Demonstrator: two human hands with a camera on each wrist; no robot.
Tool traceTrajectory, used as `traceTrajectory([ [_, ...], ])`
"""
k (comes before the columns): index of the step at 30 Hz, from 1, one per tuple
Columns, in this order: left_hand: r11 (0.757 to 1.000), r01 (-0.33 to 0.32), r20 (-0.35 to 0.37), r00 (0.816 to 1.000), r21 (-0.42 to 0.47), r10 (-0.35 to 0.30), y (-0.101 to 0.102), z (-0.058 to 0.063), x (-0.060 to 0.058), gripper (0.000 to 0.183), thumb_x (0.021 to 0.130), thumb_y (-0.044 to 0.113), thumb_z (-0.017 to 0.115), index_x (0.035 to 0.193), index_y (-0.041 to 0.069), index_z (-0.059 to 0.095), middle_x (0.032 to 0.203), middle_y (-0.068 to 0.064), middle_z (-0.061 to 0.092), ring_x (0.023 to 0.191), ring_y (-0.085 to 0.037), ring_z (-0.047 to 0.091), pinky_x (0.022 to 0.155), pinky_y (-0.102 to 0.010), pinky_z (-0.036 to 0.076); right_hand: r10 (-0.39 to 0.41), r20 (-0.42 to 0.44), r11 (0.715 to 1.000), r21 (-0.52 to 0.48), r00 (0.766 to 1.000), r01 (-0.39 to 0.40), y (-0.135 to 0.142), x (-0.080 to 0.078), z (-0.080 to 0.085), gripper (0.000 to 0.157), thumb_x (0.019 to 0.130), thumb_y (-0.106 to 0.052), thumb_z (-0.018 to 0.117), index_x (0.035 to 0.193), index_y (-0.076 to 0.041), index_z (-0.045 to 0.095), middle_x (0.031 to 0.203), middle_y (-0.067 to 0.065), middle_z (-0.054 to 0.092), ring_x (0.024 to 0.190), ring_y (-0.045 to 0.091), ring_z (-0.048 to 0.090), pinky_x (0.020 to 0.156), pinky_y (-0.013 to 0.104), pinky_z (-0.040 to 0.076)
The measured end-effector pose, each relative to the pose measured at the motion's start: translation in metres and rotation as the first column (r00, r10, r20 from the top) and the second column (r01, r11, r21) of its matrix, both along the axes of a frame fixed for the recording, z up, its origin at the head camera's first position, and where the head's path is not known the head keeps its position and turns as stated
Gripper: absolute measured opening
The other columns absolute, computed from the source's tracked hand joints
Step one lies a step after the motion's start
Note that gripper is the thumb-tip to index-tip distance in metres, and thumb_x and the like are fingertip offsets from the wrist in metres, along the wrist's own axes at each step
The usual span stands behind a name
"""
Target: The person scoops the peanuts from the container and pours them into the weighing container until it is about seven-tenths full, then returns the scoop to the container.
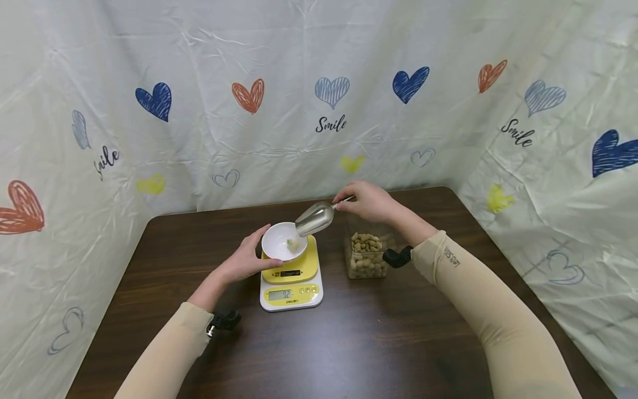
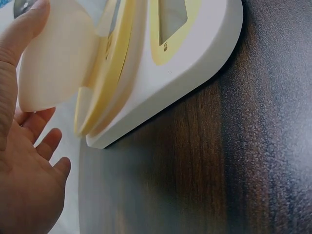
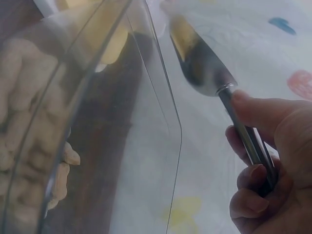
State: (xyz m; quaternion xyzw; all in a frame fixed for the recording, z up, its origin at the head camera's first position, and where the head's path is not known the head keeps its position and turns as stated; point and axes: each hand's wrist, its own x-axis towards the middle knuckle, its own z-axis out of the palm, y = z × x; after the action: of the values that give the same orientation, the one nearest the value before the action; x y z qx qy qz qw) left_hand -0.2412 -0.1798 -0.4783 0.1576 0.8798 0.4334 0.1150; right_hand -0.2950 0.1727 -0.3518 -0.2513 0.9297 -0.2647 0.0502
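A white bowl (image 1: 275, 244) is on the yellow platform of a kitchen scale (image 1: 291, 288). My left hand (image 1: 245, 259) holds the bowl from the left, thumb at the near side and fingers at the far side. In the left wrist view the bowl (image 2: 58, 58) is tilted over the scale. A small pale, blurred lump (image 1: 293, 245) shows inside it. My right hand (image 1: 368, 200) grips the handle of a metal scoop (image 1: 315, 218), whose mouth points down at the bowl's right rim. The right wrist view shows fingers curled round the scoop's handle (image 3: 246, 134).
A clear plastic box (image 1: 353, 272) holding peanuts (image 1: 368, 249) stands right of the scale, below my right hand. The dark wooden table (image 1: 349, 343) meets a white curtain (image 1: 279, 149) printed with hearts at the back and sides. The scale's display (image 1: 280, 295) shows digits.
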Motion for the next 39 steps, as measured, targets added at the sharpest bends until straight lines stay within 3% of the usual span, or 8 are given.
traceTrajectory([
  [9,1.000,0.006,0.000,1.000,0.012,-0.006,0.001,-0.001,0.000,0.115,0.078,0.052,0.087,0.164,0.014,0.020,0.163,-0.015,0.027,0.150,-0.037,0.018,0.115,-0.067,0.020,-0.014,0.040,0.999,-0.042,0.999,0.016,0.012,0.003,0.003,0.023,0.101,-0.034,0.068,0.117,-0.020,0.076,0.120,0.002,0.063,0.105,0.022,0.059,0.087,0.045,0.048],
  [15,1.000,-0.003,-0.007,1.000,-0.004,0.003,0.000,0.001,0.001,0.122,0.077,0.053,0.086,0.166,0.018,0.011,0.168,-0.011,0.019,0.153,-0.036,0.011,0.116,-0.067,0.018,-0.025,0.098,0.992,-0.118,0.995,0.036,0.031,0.005,0.012,0.025,0.101,-0.032,0.068,0.121,-0.019,0.075,0.127,0.002,0.065,0.116,0.023,0.059,0.093,0.047,0.048],
  [24,0.999,-0.042,-0.107,0.993,0.010,0.043,0.011,0.030,0.005,0.119,0.081,0.047,0.086,0.167,0.022,0.007,0.168,-0.001,0.020,0.154,-0.029,0.008,0.117,-0.062,0.019,-0.059,0.097,0.981,-0.177,0.994,0.076,0.080,0.012,0.027,0.029,0.100,-0.032,0.069,0.122,-0.014,0.074,0.125,0.006,0.066,0.114,0.025,0.060,0.091,0.047,0.048],
  [33,0.996,0.079,-0.158,0.985,0.036,-0.073,0.054,0.057,0.016,0.119,0.077,0.060,0.084,0.165,0.034,0.009,0.165,0.011,0.021,0.152,-0.016,0.014,0.116,-0.055,0.026,-0.097,0.061,0.987,-0.120,0.993,0.103,0.122,0.018,0.032,0.027,0.100,-0.034,0.069,0.118,-0.015,0.076,0.124,0.007,0.068,0.114,0.026,0.060,0.090,0.045,0.047],
  [39,0.979,0.190,-0.178,0.969,0.077,-0.174,0.092,0.064,0.023,0.118,0.079,0.053,0.086,0.166,0.028,0.010,0.165,0.007,0.023,0.151,-0.014,0.020,0.118,-0.050,0.026,-0.097,0.077,0.993,-0.063,0.992,0.102,0.137,0.020,0.029,0.025,0.101,-0.033,0.069,0.116,-0.016,0.077,0.122,0.006,0.069,0.104,0.023,0.060,0.080,0.040,0.048],
])
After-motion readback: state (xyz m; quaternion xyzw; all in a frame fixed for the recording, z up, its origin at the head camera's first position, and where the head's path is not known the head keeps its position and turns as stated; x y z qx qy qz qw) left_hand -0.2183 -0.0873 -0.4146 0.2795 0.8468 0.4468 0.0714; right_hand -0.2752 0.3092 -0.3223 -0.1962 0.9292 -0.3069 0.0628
